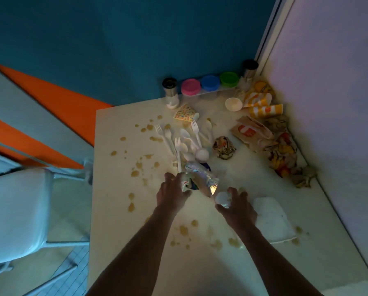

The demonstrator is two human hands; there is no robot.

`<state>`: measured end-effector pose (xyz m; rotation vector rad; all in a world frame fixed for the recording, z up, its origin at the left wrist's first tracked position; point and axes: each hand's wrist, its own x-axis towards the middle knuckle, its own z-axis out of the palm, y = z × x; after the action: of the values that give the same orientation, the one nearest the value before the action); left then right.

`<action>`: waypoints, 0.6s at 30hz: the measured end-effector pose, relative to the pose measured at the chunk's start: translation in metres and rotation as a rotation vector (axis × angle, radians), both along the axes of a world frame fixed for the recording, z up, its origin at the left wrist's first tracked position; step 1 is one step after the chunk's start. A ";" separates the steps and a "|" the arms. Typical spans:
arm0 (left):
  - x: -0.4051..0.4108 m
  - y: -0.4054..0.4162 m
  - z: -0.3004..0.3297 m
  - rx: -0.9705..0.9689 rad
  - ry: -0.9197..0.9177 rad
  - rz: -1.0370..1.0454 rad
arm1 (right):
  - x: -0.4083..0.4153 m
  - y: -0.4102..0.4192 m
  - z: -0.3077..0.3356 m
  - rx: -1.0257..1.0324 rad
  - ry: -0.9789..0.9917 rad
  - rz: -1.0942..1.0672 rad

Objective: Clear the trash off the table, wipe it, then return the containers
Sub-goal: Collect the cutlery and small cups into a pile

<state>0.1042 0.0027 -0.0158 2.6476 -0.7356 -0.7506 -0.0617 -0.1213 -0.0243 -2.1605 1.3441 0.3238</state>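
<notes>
Left hand: fingers curled round the near end of a crinkled silver foil wrapper, holding it just above the table.
Right hand: fingers closed round a small crumpled white ball, close beside the wrapper's lower corner.
Cloth: a folded white cloth lies flat just right of the right hand.
Cutlery: white plastic forks and spoons lie scattered just beyond the wrapper, with a white ball among them.
Trash: paper cups, a brown paper bag and crumpled wrappers are heaped along the right wall.
Containers: jars with pink, blue and green lids stand in a row at the far edge.
Stains: brown spots dot the tabletop.
</notes>
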 end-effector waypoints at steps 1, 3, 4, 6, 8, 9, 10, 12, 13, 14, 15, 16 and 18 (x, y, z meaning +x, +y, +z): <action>-0.001 0.002 -0.004 0.029 -0.039 -0.042 | -0.001 0.002 -0.002 -0.023 -0.006 0.008; -0.001 0.004 -0.011 0.052 -0.111 -0.088 | -0.003 0.002 -0.005 -0.056 -0.028 0.010; -0.001 0.006 -0.012 0.050 -0.132 -0.088 | -0.004 0.000 -0.007 -0.056 -0.040 0.006; 0.000 0.010 -0.014 0.037 -0.138 -0.074 | -0.006 -0.003 -0.008 -0.037 -0.067 -0.022; 0.001 0.014 -0.014 0.028 -0.134 -0.064 | -0.008 -0.007 -0.009 -0.035 -0.074 -0.030; 0.003 0.015 -0.014 0.032 -0.147 -0.065 | -0.007 -0.010 -0.009 -0.034 -0.075 -0.027; 0.003 0.017 -0.013 0.047 -0.164 -0.062 | -0.007 -0.013 -0.008 -0.024 -0.078 -0.036; 0.003 0.022 -0.014 0.089 -0.184 -0.031 | -0.007 -0.022 -0.005 0.014 -0.096 -0.098; 0.003 0.026 -0.015 0.116 -0.185 -0.007 | -0.008 -0.026 -0.004 0.034 -0.110 -0.133; 0.002 0.029 -0.016 0.148 -0.186 0.017 | -0.009 -0.032 -0.002 0.054 -0.130 -0.159; 0.001 0.031 -0.016 0.176 -0.189 0.037 | -0.010 -0.038 -0.001 0.074 -0.156 -0.172; 0.000 0.034 -0.016 0.190 -0.184 0.055 | -0.011 -0.042 0.001 0.092 -0.193 -0.176; 0.000 0.035 -0.016 0.176 -0.152 0.090 | -0.009 -0.054 0.006 0.115 -0.279 -0.156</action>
<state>0.1045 0.0378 -0.0317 2.9008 -0.6085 -0.6218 -0.0704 -0.1755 -0.0187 -1.9107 1.2906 0.0350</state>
